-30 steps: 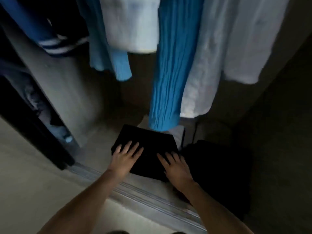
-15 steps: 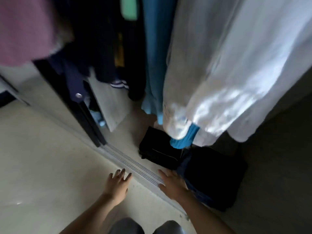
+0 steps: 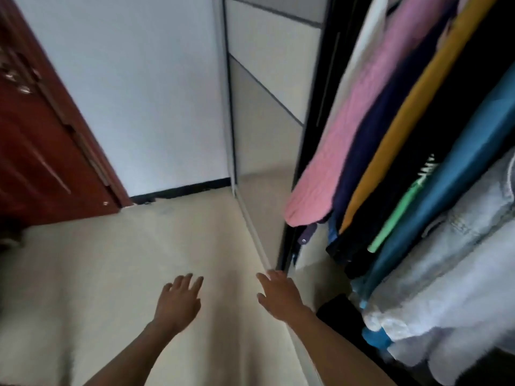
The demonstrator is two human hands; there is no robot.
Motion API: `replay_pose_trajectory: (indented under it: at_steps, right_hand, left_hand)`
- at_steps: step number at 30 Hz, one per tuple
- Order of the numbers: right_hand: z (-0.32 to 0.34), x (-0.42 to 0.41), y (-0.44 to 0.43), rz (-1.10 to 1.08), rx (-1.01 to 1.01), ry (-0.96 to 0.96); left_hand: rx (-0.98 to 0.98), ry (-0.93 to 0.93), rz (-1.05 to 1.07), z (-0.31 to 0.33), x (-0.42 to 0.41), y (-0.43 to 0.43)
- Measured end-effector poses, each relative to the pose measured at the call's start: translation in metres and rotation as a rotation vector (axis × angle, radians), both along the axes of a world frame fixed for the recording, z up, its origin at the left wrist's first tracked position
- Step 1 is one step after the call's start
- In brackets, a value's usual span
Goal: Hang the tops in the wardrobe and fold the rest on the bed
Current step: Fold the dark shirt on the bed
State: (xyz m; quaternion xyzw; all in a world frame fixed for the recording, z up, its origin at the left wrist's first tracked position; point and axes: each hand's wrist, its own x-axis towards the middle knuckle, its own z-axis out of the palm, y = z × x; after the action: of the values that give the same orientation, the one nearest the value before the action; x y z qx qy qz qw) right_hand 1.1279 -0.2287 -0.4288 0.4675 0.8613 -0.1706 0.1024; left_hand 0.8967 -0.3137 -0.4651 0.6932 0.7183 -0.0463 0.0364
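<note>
Both the left hand [image 3: 178, 302] and right hand [image 3: 280, 295] are held open and empty at lower centre; tops [image 3: 395, 151] are hung at right.

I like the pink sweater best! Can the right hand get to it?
Probably yes. The right hand is empty and open, and the pink sweater hangs at the open edge of the wardrobe with nothing in front.

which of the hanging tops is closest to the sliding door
The pink knitted one, leftmost in the row, right beside the sliding door. The navy top and the mustard one hang further right.
</note>
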Motion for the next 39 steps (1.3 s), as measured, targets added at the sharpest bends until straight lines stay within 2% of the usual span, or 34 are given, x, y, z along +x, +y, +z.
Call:
replay_pose_trajectory:
  at_steps: [4,5,7,8,9,10,12,16,20,27,31,33,39]
  right_hand:
    - [0.043,-0.055,-0.012,0.232,0.096,0.036]
    - [0.052,-0.076,-0.027,0.309,0.104,0.053]
    - [0.067,-0.109,-0.05,0.418,0.093,0.076]
    - [0.075,-0.135,-0.07,0.511,0.095,0.086]
    - [0.08,-0.153,-0.084,0.564,0.086,0.095]
    - [0.085,-0.167,-0.098,0.607,0.082,0.096]
    - [0.092,-0.209,-0.141,0.746,0.116,0.112]
    - [0.101,-0.275,-0.226,0.933,0.143,0.163]
    - [0.11,-0.337,-0.302,1.088,0.124,0.224]
    - [0.125,-0.44,-0.395,1.136,0.14,0.309]
    - [0.124,-0.478,-0.425,1.003,0.104,0.373]
    - [0.125,-0.488,-0.426,0.935,0.08,0.389]
    - [0.135,-0.535,-0.418,0.758,-0.019,0.47]
  left_hand:
    - [0.128,0.031,0.277,0.061,-0.032,-0.08]
    - [0.141,0.063,0.419,0.069,-0.04,-0.112]
    - [0.156,0.132,0.573,0.07,-0.052,-0.164]
    - [0.187,0.178,0.646,0.076,-0.061,-0.203]
    - [0.238,0.145,0.687,0.08,-0.067,-0.23]
    - [0.191,0.144,0.721,0.08,-0.071,-0.255]
    - [0.184,0.172,0.919,0.089,-0.083,-0.321]
    - [0.227,0.25,1.164,0.116,-0.096,-0.418]
    - [0.289,0.248,1.318,0.133,-0.131,-0.492]
    - [0.376,0.166,1.28,0.154,-0.212,-0.535]
    - [0.342,0.146,1.275,0.156,-0.261,-0.531]
    - [0.357,0.182,1.244,0.154,-0.277,-0.523]
    - [0.453,0.101,1.277,0.125,-0.301,-0.521]
